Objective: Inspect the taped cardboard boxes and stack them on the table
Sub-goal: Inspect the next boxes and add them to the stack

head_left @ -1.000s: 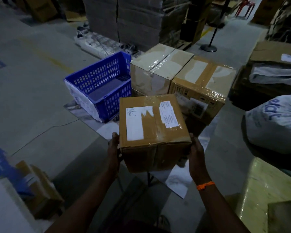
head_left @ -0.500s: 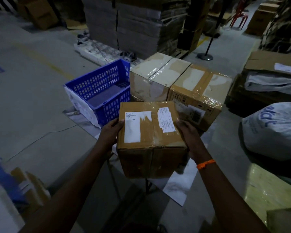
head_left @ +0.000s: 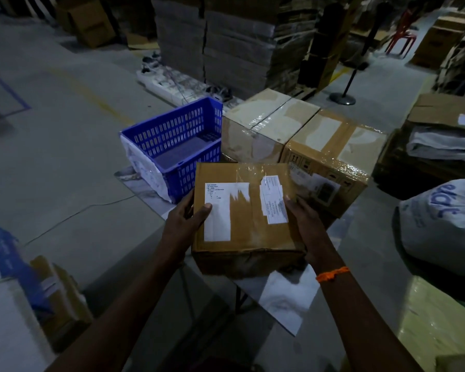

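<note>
Both hands have moved up the small brown taped cardboard box [head_left: 247,216]: left hand [head_left: 184,221] thumb on top, right hand [head_left: 304,224] curled over its right side, both grasping. We judge it lowered to the near edge of the glossy table [head_left: 285,299]; inspection continues.

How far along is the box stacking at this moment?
Done: a pale box and a brown box, both taped, sit side by side on the table beside the blue crate. In hand: the left hand and right hand grip a labelled box by its sides over the table's near edge. Left: placing it; no box visibly lies on top of another yet.
</note>
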Demonstrator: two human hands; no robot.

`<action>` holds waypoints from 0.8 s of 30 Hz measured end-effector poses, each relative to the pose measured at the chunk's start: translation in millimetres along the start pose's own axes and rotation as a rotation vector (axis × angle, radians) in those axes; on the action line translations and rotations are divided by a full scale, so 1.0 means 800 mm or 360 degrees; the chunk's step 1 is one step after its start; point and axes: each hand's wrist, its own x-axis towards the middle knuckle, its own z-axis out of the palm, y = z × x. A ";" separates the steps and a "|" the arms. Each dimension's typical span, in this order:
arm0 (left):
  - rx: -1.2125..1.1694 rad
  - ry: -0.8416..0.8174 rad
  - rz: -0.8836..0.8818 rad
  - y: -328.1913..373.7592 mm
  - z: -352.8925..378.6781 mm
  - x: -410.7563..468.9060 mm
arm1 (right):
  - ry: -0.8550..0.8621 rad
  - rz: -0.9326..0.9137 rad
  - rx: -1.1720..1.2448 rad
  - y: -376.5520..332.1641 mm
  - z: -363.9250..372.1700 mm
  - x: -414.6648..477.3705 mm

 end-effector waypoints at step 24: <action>-0.0186 0.0028 -0.0589 -0.119 0.006 -0.130 | 0.0258 0.0355 0.0213 0.111 -0.041 -0.084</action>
